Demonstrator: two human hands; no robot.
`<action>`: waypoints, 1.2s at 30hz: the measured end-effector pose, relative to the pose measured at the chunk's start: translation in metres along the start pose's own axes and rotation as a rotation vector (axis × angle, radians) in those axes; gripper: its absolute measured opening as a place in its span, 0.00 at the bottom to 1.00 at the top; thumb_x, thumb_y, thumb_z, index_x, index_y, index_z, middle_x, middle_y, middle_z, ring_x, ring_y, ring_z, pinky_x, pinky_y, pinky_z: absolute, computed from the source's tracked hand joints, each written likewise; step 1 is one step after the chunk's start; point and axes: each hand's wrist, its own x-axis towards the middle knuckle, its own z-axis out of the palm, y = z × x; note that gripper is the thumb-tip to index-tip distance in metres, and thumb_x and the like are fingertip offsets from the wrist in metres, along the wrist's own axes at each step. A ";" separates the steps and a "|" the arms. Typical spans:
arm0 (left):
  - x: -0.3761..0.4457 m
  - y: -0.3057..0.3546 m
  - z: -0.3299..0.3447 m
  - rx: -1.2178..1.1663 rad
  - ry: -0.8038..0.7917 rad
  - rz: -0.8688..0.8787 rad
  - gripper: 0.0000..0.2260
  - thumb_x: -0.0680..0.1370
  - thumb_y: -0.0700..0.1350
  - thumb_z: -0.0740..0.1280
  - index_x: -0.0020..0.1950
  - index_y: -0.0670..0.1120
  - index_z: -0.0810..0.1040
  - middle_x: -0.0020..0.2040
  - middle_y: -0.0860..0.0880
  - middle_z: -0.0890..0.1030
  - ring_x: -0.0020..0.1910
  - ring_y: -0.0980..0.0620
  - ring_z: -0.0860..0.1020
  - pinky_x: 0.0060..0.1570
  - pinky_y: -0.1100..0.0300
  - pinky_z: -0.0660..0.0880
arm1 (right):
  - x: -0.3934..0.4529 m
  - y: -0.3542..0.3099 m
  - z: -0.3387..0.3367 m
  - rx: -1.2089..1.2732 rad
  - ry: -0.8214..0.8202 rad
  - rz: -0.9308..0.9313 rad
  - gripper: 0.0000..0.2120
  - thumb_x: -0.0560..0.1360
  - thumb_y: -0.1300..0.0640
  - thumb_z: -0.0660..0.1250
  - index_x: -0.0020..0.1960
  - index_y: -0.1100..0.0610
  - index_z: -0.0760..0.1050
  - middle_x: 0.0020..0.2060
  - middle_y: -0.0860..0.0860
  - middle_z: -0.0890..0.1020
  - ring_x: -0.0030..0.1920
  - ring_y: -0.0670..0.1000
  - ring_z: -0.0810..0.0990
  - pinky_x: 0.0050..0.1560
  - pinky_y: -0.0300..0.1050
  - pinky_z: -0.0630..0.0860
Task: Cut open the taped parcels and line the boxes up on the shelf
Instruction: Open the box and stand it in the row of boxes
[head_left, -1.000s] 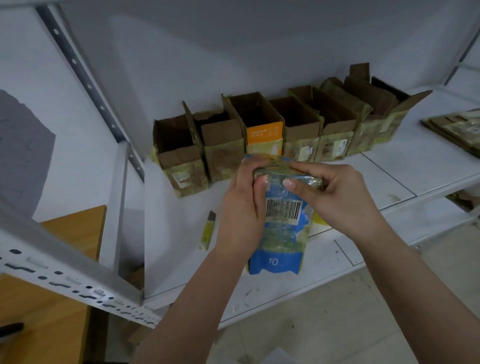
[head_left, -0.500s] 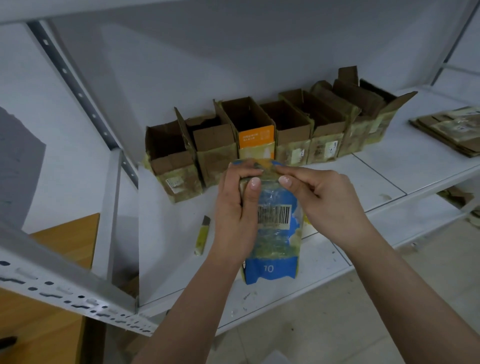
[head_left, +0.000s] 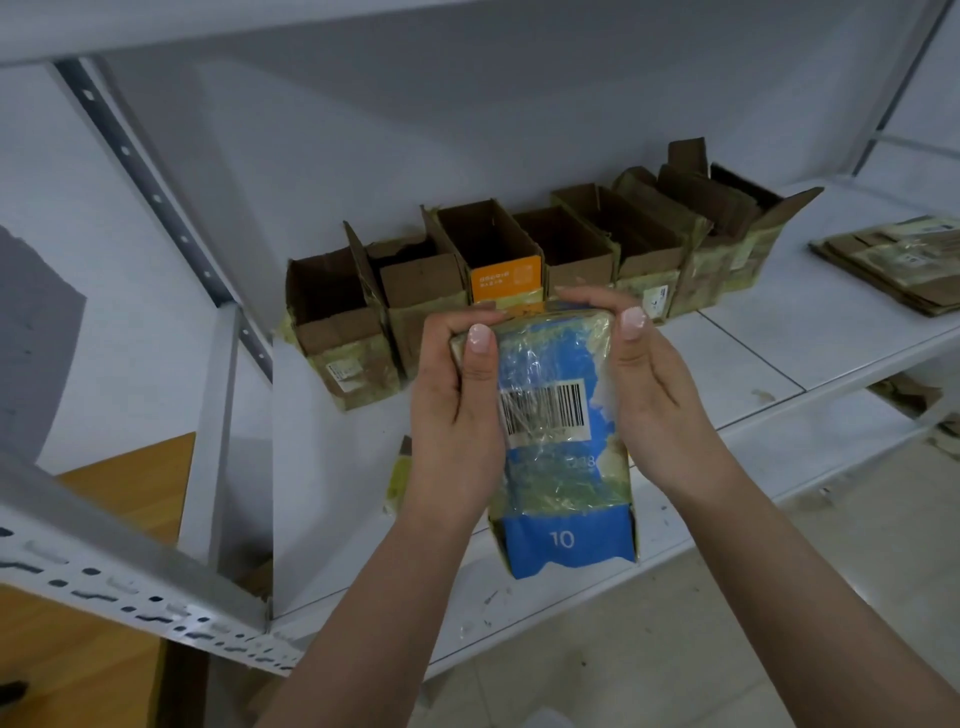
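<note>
Blue, tape-wrapped parcel (head_left: 563, 441), held upright just above the front edge of the white shelf (head_left: 753, 358). Gripped from both sides near its top: left hand (head_left: 457, 395) curled round the left edge, thumb laid on the front face and fingers folded over the top corner; right hand (head_left: 649, 374) cupped round the right edge, thumb tip pressed at the upper right corner, fingers arched over the top. Both forearms raised from below the parcel, converging upward, wrists slightly bent inward. One barcode label on the parcel's front, a white "10" printed near its lower end.

Behind the parcel, against the shelf's back wall: a row of opened boxes (head_left: 519, 270), about seven, flaps up, touching side by side; one with an orange front (head_left: 506, 278), directly behind the parcel's top. Just left of the parcel, partly hidden by the left wrist, flat on the shelf: one yellowish cutter (head_left: 397, 470). Far right of the parcel, on the same shelf: one stack of flattened cardboard (head_left: 893, 260).
</note>
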 end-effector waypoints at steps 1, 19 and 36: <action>-0.001 0.001 0.001 0.001 0.001 -0.003 0.11 0.83 0.49 0.55 0.55 0.44 0.73 0.44 0.61 0.79 0.41 0.64 0.78 0.38 0.70 0.74 | 0.001 -0.001 -0.001 -0.094 -0.001 -0.013 0.25 0.82 0.41 0.48 0.66 0.57 0.69 0.57 0.55 0.80 0.58 0.56 0.80 0.57 0.60 0.78; -0.006 0.000 0.002 0.184 -0.085 0.108 0.07 0.82 0.44 0.56 0.56 0.51 0.72 0.55 0.46 0.77 0.56 0.46 0.77 0.54 0.41 0.75 | -0.004 0.000 -0.010 -0.218 0.059 -0.288 0.12 0.78 0.59 0.64 0.59 0.61 0.79 0.55 0.54 0.83 0.58 0.51 0.81 0.60 0.54 0.78; 0.001 -0.016 0.007 0.208 -0.042 0.048 0.15 0.84 0.52 0.52 0.63 0.48 0.73 0.56 0.58 0.78 0.55 0.61 0.77 0.50 0.71 0.72 | 0.000 0.002 0.017 -0.429 0.257 -0.432 0.10 0.76 0.60 0.69 0.55 0.62 0.81 0.53 0.51 0.83 0.56 0.53 0.80 0.61 0.43 0.75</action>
